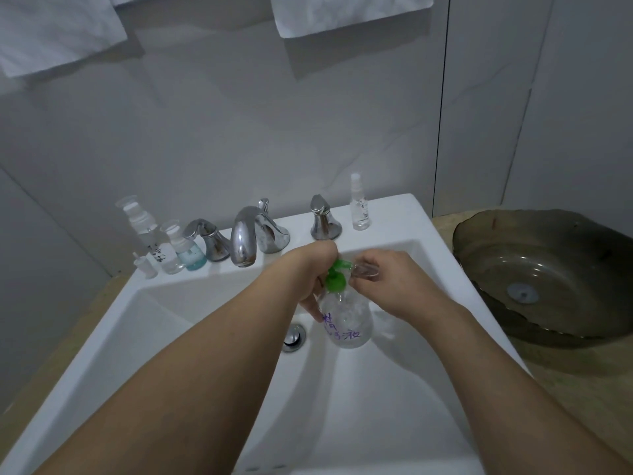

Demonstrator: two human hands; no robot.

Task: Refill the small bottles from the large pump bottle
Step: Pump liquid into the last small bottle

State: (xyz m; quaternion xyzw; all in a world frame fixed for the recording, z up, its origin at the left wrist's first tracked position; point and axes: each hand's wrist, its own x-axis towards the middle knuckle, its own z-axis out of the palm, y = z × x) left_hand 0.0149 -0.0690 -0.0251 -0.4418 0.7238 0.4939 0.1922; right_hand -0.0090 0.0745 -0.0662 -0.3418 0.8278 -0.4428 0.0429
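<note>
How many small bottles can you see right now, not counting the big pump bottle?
5, maybe more hidden. Three stand left of the faucet: tall clear bottle, blue-liquid bottle, tiny bottle. Spray bottle stands back right. Right hand holds a clear bottle at the pump.

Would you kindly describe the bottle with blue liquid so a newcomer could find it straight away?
Start at the white sink and look along its back ledge, left of the faucet. Among the small bottles clustered there, the blue bottle stands nearest the left tap handle. It alone holds blue-green liquid; its neighbours look clear.
</note>
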